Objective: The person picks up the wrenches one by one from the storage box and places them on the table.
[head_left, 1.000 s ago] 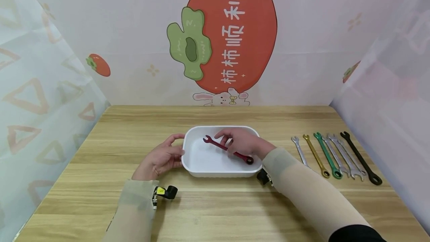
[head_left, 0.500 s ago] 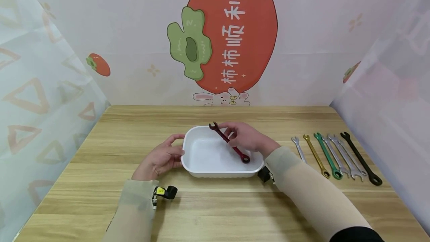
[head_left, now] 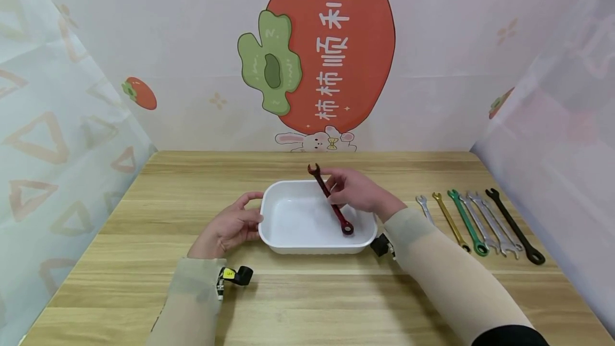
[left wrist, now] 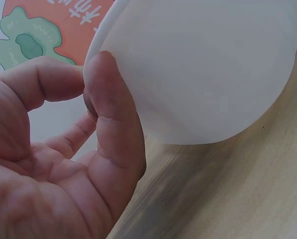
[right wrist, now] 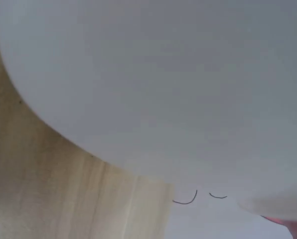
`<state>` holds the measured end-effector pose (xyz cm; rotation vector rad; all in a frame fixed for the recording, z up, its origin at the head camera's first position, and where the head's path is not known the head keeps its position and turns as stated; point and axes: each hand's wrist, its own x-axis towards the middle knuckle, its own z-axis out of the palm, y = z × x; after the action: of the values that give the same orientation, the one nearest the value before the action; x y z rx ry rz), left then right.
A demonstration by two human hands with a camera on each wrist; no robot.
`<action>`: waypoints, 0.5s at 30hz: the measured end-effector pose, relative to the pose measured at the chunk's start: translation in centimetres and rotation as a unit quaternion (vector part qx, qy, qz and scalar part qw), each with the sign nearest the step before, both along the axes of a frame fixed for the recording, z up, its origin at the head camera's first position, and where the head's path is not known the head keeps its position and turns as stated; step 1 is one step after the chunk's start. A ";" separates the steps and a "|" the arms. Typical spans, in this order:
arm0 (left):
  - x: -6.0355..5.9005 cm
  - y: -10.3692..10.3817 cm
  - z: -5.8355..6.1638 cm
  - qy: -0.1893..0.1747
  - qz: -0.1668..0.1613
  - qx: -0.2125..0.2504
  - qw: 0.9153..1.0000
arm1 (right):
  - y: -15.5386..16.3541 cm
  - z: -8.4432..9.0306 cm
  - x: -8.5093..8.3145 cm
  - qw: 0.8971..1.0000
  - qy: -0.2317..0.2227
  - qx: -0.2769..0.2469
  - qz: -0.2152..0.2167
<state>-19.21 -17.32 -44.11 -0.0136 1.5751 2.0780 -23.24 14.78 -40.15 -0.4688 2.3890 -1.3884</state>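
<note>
Wrench, dark red metal (head_left: 330, 199): pinched in my right hand (head_left: 356, 192), tilted above white plastic tray (head_left: 274, 239), apparently clear of it. My left hand (head_left: 229, 226) grips tray's 9 o'clock rim. Six wrenches (head_left: 480, 223) lie at 3 o'clock, unmoved.

Matt white plastic tray (head_left: 288, 244), red-coated metal wrench (head_left: 331, 202), wood-grain table (head_left: 307, 298).
</note>
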 end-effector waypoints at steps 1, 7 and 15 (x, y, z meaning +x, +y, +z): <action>0.0 0.0 0.0 0.000 0.000 0.000 1.000 | 0.1 0.1 0.0 1.000 -0.001 -0.008 -0.002; 0.0 0.0 0.0 0.000 0.001 0.006 1.000 | 1.1 1.2 -0.3 0.997 -0.028 -0.063 -0.020; 0.0 -0.1 -0.1 0.001 -0.002 0.010 1.000 | 3.6 2.3 -1.1 0.982 -0.044 -0.176 -0.049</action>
<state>-19.24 -17.38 -44.18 -0.0015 1.5546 2.0903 -24.30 18.38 -37.84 -0.3702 2.1247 -1.8481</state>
